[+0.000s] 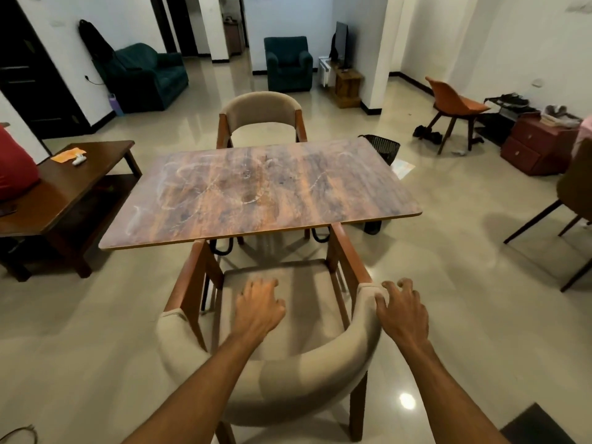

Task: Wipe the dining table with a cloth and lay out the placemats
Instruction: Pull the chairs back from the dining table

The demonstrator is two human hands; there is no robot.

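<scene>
Standing behind near chair (288, 379), arm fronts just under near edge of dining table (320, 193). Left hand (261, 307) low over seat, fingers loosely bent, holding nothing; touching cushion or hovering, cannot tell. Right hand (402, 310) at right end of padded backrest, thumb on fabric, fingers clawed past the edge; gripping or only resting, cannot tell. Tabletop streaked with pale smears (179, 174) across left half and centre, so wiping judged not yet done. No cloth or placemats identifiable in view; orange flat item (68, 154) on side table (80, 184) at left, possibly a cloth, too small to say. Step in hand, by judgement: shifting chair clear for access to near edge. To do well: take backrest with both hands, draw straight back, keep legs sliding level on glossy floor, avoid knocking arm fronts against table's underside. Leave room enough to lean toward far edge by far chair (261, 108). Then fetch cloth, wipe in overlapping passes from far side to near, check smears against reflected light before laying mats.
</scene>
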